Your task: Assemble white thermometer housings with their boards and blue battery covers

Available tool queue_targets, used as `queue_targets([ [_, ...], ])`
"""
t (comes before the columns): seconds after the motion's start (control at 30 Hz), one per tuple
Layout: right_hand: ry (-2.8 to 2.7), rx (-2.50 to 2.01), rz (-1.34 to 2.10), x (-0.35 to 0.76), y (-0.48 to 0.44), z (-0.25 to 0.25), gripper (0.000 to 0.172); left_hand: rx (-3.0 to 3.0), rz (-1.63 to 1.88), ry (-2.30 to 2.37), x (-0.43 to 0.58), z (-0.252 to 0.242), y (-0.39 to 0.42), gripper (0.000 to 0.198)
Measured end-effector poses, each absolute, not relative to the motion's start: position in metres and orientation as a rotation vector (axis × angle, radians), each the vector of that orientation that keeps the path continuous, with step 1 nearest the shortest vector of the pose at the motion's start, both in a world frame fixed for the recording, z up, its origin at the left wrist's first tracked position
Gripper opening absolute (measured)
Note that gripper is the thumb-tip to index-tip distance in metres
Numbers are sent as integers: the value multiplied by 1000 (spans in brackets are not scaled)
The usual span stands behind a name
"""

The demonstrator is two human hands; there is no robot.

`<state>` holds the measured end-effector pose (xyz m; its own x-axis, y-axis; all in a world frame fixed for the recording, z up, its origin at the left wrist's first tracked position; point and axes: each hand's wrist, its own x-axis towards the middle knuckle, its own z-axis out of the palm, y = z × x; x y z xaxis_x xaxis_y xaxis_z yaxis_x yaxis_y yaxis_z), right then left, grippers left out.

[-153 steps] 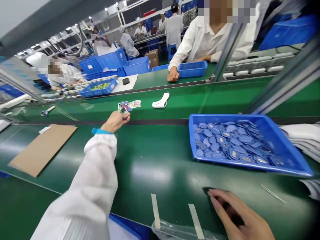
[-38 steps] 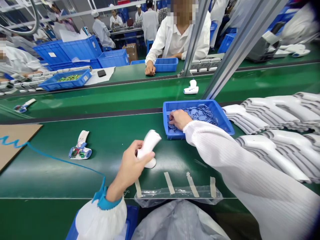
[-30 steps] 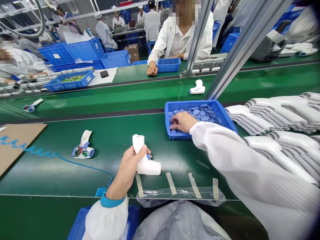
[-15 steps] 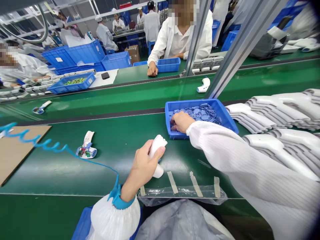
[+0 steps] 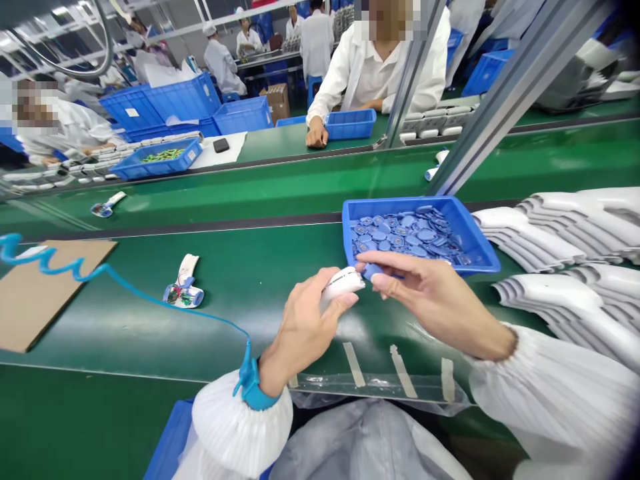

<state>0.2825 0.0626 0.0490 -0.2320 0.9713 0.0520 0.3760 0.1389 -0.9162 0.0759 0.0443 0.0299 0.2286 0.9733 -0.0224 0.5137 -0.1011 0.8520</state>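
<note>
Okay, left hand (image 5: 313, 327) is gripping a white plastic thermometer housing (image 5: 343, 283), fingers wrapped around it, holding it up over the green conveyor belt (image 5: 150, 333). Right hand (image 5: 430, 297) is pinching a small blue disc (image 5: 369, 270) between thumb and forefinger, right by the housing's tip; can't tell if they're touching. Blue tray (image 5: 400, 202) is sitting just behind the hands, loaded with blue discs (image 5: 405, 237). Stacks of white housings (image 5: 545, 230) are lying right of the tray. Opened thermometer with exposed circuit board (image 5: 183, 291) is lying on the belt left of the hands, near a cardboard sheet (image 5: 50, 300). Coiled blue cord (image 5: 50, 260) is running from the left wrist strap (image 5: 253, 393) across the belt. Co-worker (image 5: 375, 60) is sitting across the line, co-worker's hand (image 5: 316, 137) beside a blue bin (image 5: 351, 124).
</note>
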Motion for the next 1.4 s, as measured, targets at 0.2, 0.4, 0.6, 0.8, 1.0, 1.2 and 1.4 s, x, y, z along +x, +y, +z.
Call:
queue_targets([
  [0.2, -1886, -1163, 1093, 286, 54, 48, 40, 1746, 792, 1185, 77, 31, 43, 28],
  [0.4, -2074, -1055, 801, 281, 53, 38, 41, 1848, 717, 1153, 80, 29, 41, 32],
  [0.6, -1823, -1455, 690, 284, 39, 20, 36, 2229, 685, 1270, 94, 11, 34, 27],
  [0.8, -1954, -1364, 917, 305, 27, 19, 44, 2381, 575, 1242, 97, 13, 33, 25],
  [1.0, -2107, -1418, 689, 297, 9, 9, 30, 2040, 978, 1708, 105, -9, 31, 33],
  [1.2, -2378, -1454, 228, 286, -8, -11, 33, 2161, 1160, 1773, 115, -32, 39, 47],
  [1.4, -2281, -1374, 228, 279, -8, -13, 27, 2137, 1096, 1700, 106, -23, 43, 50],
])
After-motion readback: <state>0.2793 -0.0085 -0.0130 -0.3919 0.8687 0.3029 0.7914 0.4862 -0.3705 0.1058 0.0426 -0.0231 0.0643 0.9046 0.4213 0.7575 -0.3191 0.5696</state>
